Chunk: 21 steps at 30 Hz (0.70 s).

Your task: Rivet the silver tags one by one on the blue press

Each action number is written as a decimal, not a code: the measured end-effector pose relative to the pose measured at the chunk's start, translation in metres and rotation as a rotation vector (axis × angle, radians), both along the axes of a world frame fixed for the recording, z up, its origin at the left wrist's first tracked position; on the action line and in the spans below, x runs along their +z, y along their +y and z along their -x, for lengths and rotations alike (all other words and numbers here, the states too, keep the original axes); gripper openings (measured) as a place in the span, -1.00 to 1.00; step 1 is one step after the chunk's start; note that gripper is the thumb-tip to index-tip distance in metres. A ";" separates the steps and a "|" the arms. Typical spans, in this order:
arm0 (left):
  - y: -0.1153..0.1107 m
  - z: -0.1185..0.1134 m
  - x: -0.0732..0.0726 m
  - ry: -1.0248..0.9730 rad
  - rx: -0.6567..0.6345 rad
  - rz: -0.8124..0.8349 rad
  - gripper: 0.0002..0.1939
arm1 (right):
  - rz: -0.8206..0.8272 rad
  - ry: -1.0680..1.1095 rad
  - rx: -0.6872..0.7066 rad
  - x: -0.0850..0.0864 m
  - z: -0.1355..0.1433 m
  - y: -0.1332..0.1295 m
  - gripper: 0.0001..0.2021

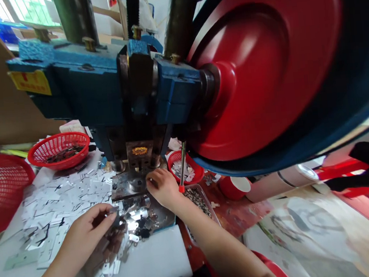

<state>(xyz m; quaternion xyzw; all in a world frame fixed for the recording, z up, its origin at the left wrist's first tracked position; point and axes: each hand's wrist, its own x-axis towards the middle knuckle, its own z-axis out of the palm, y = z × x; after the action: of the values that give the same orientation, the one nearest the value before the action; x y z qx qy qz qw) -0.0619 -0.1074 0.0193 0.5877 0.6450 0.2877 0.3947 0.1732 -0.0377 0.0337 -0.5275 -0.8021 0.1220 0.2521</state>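
Observation:
My left hand is closed, thumb and fingers pinching a small metal plate over a heap of similar flat metal pieces. At the right edge of the steel die, under the blue punch press, my right hand has its fingers curled together. Whatever those fingers hold, if anything, is hidden. Many more thin metal pieces are spread left of the die on a white sheet.
Red baskets stand at left, one wide and one with dark pieces. Behind my right hand is a small red basket; beside my forearm, a tray of small parts. The large red flywheel overhangs the right side, near a lever.

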 end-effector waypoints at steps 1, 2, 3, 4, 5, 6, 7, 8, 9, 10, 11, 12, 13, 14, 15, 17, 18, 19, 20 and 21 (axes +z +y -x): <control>0.000 -0.001 0.002 -0.027 0.023 -0.010 -0.65 | -0.031 -0.036 0.009 0.002 0.006 0.009 -0.86; 0.000 -0.001 0.004 -0.053 0.043 -0.025 -0.65 | -0.059 -0.078 0.017 0.003 0.010 0.016 -0.84; -0.001 -0.001 0.006 -0.080 0.055 -0.045 -0.68 | -0.085 -0.121 0.028 0.003 0.013 0.021 -0.82; -0.001 -0.001 0.007 -0.103 0.052 -0.064 -0.72 | -0.105 -0.158 0.038 0.003 0.014 0.025 -0.81; -0.001 0.000 0.008 -0.121 0.040 -0.081 -0.78 | -0.118 -0.179 0.052 0.002 0.013 0.026 -0.79; -0.001 0.000 0.008 -0.133 0.031 -0.100 -0.82 | -0.123 -0.179 0.071 0.001 0.012 0.027 -0.78; 0.000 0.001 0.008 -0.138 0.019 -0.119 -0.83 | -0.123 -0.157 0.092 0.000 0.009 0.025 -0.76; 0.001 0.000 0.008 -0.138 0.006 -0.139 -0.84 | -0.122 -0.115 0.110 -0.001 0.007 0.023 -0.74; 0.003 -0.002 0.007 -0.135 -0.007 -0.160 -0.85 | -0.121 -0.052 0.114 0.000 0.005 0.019 -0.73; 0.006 -0.006 0.007 -0.133 -0.022 -0.181 -0.86 | -0.117 0.029 0.106 0.000 0.004 0.015 -0.73; 0.009 -0.010 0.007 -0.135 -0.041 -0.205 -0.86 | -0.104 0.118 0.094 0.001 0.004 0.009 -0.73; 0.013 -0.015 0.007 -0.141 -0.069 -0.227 -0.86 | -0.071 0.207 0.096 0.002 0.004 0.003 -0.74; 0.017 -0.020 0.007 -0.151 -0.103 -0.245 -0.86 | -0.014 0.289 0.119 0.003 0.006 -0.002 -0.75; 0.021 -0.026 0.007 -0.159 -0.134 -0.266 -0.85 | 0.063 0.358 0.158 0.003 0.007 -0.008 -0.77; 0.026 -0.030 0.007 -0.159 -0.167 -0.287 -0.84 | 0.151 0.415 0.199 0.002 0.009 -0.012 -0.78; 0.036 -0.037 0.006 -0.120 -0.227 -0.343 -0.82 | 0.289 0.497 0.211 -0.003 0.012 -0.016 -0.80; 0.041 -0.038 0.005 -0.079 -0.246 -0.376 -0.79 | 0.310 0.529 0.161 -0.007 0.013 -0.014 -0.81; 0.047 -0.038 0.004 -0.029 -0.257 -0.411 -0.75 | 0.298 0.550 0.090 -0.011 0.014 -0.011 -0.82; 0.052 -0.038 0.002 0.027 -0.259 -0.448 -0.70 | 0.265 0.554 0.022 -0.014 0.015 -0.005 -0.82; 0.057 -0.037 0.001 0.085 -0.256 -0.485 -0.64 | 0.219 0.542 -0.031 -0.018 0.015 0.001 -0.83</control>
<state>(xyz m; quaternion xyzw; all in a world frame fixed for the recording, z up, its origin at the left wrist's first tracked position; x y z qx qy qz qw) -0.0251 -0.0508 0.0201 0.7533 0.4938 0.3565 0.2480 0.1579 -0.0368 0.0160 -0.5121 -0.6792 0.3406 0.4006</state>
